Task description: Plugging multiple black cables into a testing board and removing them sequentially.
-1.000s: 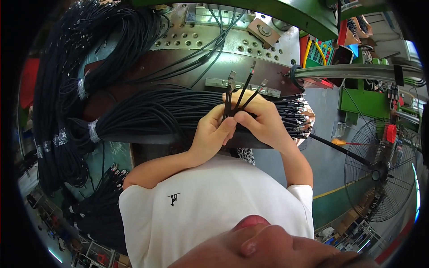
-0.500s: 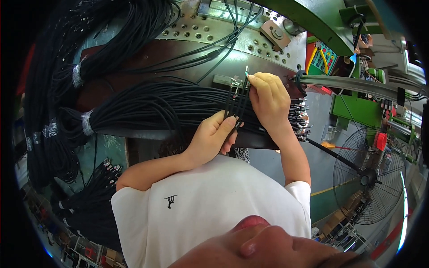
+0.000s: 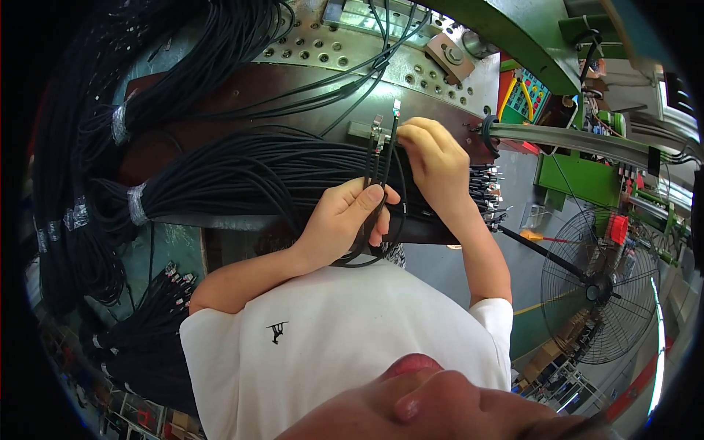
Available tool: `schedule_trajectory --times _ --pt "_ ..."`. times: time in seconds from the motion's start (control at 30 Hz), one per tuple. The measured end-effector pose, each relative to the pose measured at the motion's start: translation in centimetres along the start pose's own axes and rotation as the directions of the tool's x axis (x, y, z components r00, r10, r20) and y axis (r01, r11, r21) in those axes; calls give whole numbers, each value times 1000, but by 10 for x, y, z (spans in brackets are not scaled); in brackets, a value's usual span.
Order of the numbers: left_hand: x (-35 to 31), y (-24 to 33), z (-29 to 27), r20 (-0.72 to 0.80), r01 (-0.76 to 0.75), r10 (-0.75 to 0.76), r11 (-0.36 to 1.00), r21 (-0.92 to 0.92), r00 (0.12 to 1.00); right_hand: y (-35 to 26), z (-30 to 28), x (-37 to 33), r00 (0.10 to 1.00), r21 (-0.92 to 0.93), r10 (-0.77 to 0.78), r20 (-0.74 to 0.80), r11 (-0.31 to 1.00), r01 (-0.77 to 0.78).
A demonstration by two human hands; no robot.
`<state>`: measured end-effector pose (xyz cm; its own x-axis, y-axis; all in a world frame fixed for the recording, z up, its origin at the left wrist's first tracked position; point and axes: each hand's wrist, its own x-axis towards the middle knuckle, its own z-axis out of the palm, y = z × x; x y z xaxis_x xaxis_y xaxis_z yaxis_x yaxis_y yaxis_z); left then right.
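Note:
My left hand (image 3: 341,220) is closed around several thin black cables (image 3: 372,167), its thumb lying across them. Their metal connectors (image 3: 378,136) point up past the fingers, and one bright connector (image 3: 397,108) stands higher than the others. Just to the right, my right hand (image 3: 438,169) has thumb and fingers pinched at a black cable close to those ends; the fingertips partly hide what they grip. One cable curves down from there and loops below my left hand. Behind both hands a thick bundle of black cables (image 3: 249,165) lies along the dark bench.
Tape wraps the bundle's left end (image 3: 137,204); connectors stick out at its right end (image 3: 488,187). More cable coils (image 3: 213,59) lie at upper left. A perforated metal plate (image 3: 323,48) and green machine frame (image 3: 513,37) stand beyond. A fan (image 3: 600,292) is at right.
The held cables have tilted more upright, shifting slightly left. The bright connector sits higher, and a cable loop now shows below the hands. My right hand moved slightly left.

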<state>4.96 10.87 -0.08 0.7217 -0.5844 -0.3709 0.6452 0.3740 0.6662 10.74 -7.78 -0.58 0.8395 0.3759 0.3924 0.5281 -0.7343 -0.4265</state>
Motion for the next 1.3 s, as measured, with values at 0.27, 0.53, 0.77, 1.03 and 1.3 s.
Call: schedule_trajectory --times 0.27,0.53,0.77,1.03,1.3 --pt "2 14 0 -2 -69 71 975 213 997 11 -3 -10 991 127 119 -56 986 -112" --pt "13 13 1 35 77 -80 994 76 996 5 0 -11 990 91 130 48 987 -134" --pt "17 11 2 35 100 -104 989 107 994 1 -6 -8 988 -54 99 119 994 -93" --pt "22 14 9 59 172 -181 977 126 982 -3 -32 -9 970 -256 -244 27 936 242" --pt "8 47 14 104 -282 273 762 584 956 30 -24 -27 993 107 86 -79 991 -77"
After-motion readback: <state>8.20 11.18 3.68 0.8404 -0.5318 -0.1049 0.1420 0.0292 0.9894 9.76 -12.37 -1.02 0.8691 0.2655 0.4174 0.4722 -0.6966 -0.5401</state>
